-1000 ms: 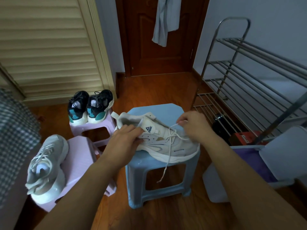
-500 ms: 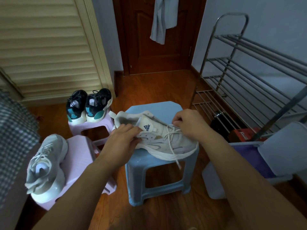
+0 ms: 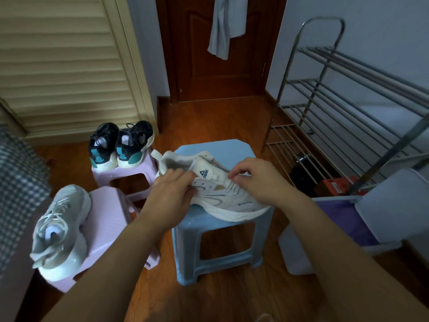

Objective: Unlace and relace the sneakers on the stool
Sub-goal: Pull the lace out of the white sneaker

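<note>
Lace (image 3: 233, 188) end up; two hands

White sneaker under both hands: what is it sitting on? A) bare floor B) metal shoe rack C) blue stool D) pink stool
C: the white sneaker lies on its side on top of the blue stool, with the left hand at its heel end and the right hand at its laces.

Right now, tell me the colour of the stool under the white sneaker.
Light blue stool; head view.
</note>
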Action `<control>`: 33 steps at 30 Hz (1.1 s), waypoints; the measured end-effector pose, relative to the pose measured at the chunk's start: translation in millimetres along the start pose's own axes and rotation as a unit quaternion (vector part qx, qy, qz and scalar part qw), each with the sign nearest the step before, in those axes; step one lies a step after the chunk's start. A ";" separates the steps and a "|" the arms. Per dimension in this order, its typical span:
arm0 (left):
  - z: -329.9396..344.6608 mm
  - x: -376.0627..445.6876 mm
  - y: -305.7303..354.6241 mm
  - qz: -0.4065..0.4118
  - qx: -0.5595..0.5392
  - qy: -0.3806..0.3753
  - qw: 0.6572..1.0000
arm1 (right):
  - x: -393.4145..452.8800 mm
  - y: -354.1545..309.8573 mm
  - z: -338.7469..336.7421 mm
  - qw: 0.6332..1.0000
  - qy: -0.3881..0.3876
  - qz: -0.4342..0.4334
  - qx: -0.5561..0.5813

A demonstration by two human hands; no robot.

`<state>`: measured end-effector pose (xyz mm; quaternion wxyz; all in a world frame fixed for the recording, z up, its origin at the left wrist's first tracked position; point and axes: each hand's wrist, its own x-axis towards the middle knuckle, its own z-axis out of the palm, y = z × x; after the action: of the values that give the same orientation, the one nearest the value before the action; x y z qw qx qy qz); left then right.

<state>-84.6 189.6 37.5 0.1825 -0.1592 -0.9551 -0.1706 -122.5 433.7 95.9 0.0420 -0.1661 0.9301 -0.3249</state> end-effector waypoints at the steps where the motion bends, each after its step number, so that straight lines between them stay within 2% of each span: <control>1: 0.1 -0.6 0.3 -0.001 0.000 0.001 1.000 | -3.3 -4.7 4.8 0.999 -0.017 -0.027 -0.022; 4: 0.3 -1.1 0.5 -0.003 0.001 0.003 1.000 | -5.9 -3.5 12.5 0.994 -0.011 -0.046 -0.094; 9: -0.5 1.8 0.9 -0.007 0.004 -0.005 1.000 | 1.5 -0.1 14.2 0.984 0.004 -0.111 -0.139; 11: -4.0 2.4 -0.9 -0.017 -0.005 -0.011 1.000 | 1.9 14.0 6.1 0.980 0.039 -0.126 -0.148; 13: -6.1 2.0 -1.8 -0.020 -0.009 -0.013 1.000 | -0.5 33.6 -6.2 0.981 0.087 -0.104 -0.140; 15: -4.7 1.2 2.2 -0.011 0.017 -0.009 1.000 | -6.8 43.1 -14.8 0.985 0.136 -0.055 -0.093; 17: -1.9 0.5 10.6 -0.031 0.046 0.008 0.998 | -14.0 30.1 -14.0 0.979 0.194 0.060 0.012; 19: 0.1 -0.5 19.2 -0.057 0.058 0.026 0.996 | -17.1 5.9 -0.9 0.960 0.162 0.194 0.122; 20: 0.4 -1.5 22.8 -0.065 0.066 0.032 0.995 | -18.4 -5.7 8.3 0.959 0.112 0.234 0.115; 21: 0.3 -2.7 25.4 -0.069 0.076 0.037 0.994 | -18.0 -13.4 19.9 0.962 0.072 0.250 0.081; 23: 0.0 -4.4 28.2 -0.065 0.089 0.043 0.993 | -14.4 -21.7 42.0 0.961 0.088 0.255 0.055; 25: -0.2 -6.7 30.1 -0.063 0.098 0.048 0.992 | -8.7 -25.9 53.5 0.940 0.147 0.248 0.183; 26: -0.2 -7.4 31.3 -0.064 0.103 0.048 0.991 | -5.6 -28.1 55.2 0.912 0.165 0.246 0.282; 28: -0.3 -7.6 33.0 -0.076 0.117 0.045 0.989 | -3.7 -34.8 56.0 0.843 0.133 0.260 0.451; 29: -0.3 -7.4 33.8 -0.084 0.127 0.042 0.987 | -5.1 -36.8 55.9 0.817 0.106 0.264 0.501; 30: -0.2 -6.8 34.2 -0.090 0.138 0.036 0.986 | -7.3 -37.0 53.5 0.803 0.085 0.267 0.526; 33: -1.5 -3.5 30.2 -0.111 0.162 0.019 0.980 | -18.6 -30.4 26.7 0.811 0.035 0.233 0.536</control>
<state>-70.0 215.1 45.5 0.2040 -0.0177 -0.9782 -0.0359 -91.5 401.9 93.2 0.1666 0.1159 0.6203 -0.7577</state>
